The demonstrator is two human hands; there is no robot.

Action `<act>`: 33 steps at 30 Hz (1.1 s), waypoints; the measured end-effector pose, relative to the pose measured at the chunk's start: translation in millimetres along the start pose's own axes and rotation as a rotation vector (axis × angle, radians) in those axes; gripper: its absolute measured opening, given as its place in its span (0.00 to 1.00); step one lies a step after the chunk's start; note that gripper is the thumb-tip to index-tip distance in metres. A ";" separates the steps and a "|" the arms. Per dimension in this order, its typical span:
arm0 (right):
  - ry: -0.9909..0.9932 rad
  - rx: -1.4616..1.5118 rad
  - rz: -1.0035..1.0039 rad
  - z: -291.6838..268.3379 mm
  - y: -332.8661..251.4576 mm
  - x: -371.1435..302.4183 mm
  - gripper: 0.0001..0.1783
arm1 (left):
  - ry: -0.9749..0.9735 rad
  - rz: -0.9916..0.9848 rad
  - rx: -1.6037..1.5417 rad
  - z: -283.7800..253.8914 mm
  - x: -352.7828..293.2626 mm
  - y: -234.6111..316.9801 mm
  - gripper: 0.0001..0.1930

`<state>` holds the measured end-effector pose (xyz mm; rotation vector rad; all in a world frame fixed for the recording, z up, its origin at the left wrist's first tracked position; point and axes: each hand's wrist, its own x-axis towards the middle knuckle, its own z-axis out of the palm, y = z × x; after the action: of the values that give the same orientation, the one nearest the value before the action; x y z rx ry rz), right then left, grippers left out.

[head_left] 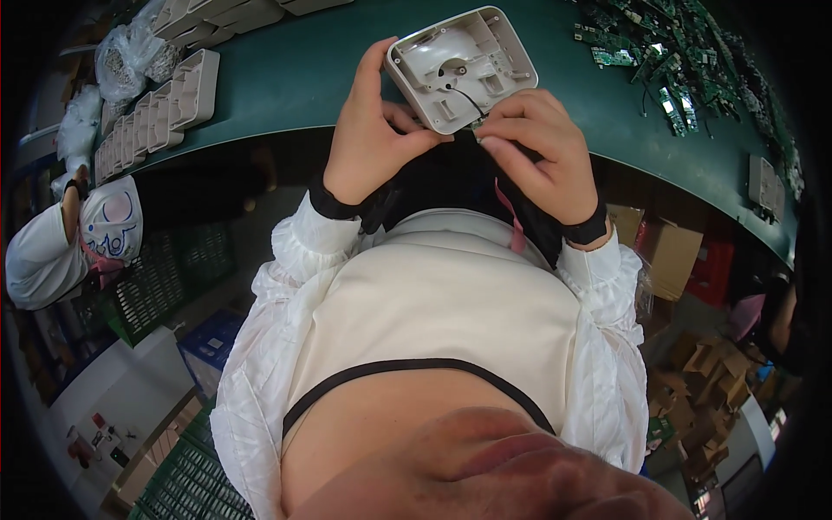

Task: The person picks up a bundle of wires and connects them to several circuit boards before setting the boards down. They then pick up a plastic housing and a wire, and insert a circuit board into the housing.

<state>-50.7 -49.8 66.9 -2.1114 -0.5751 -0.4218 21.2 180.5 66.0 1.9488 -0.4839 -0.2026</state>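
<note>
A white plastic housing is tilted over the near edge of the table, its hollow inside facing up. Ribs, screw posts and a round opening show inside it. My left hand grips it by the left side, thumb along the near edge. From the middle of the housing a thin black wire runs out to the near right corner. There my right hand pinches the wire's end between thumb and forefinger. A small part at that end is mostly covered by the fingertips.
On the green table, a row of similar housings stands at the left, beside plastic bags of small parts. Green circuit boards are heaped at the right. Another person's sleeve shows at far left. Cardboard boxes stand below right.
</note>
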 end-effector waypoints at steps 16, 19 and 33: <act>0.139 -0.431 -0.053 15.4 -16.9 17.6 0.12 | -0.023 0.008 -0.066 -8.0 -8.2 2.4 0.55; 0.029 -0.443 -0.105 13.1 -15.6 22.3 0.12 | -0.006 -0.010 -0.070 -9.5 -10.6 -2.7 0.55; -0.036 -0.332 -0.118 -42.7 -19.9 1.5 0.12 | 0.153 0.157 0.171 -95.4 -9.4 -38.5 0.38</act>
<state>-63.9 -74.8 104.7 -2.4125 -0.6910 -0.5794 55.9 277.8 70.3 2.0624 -0.5654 0.0905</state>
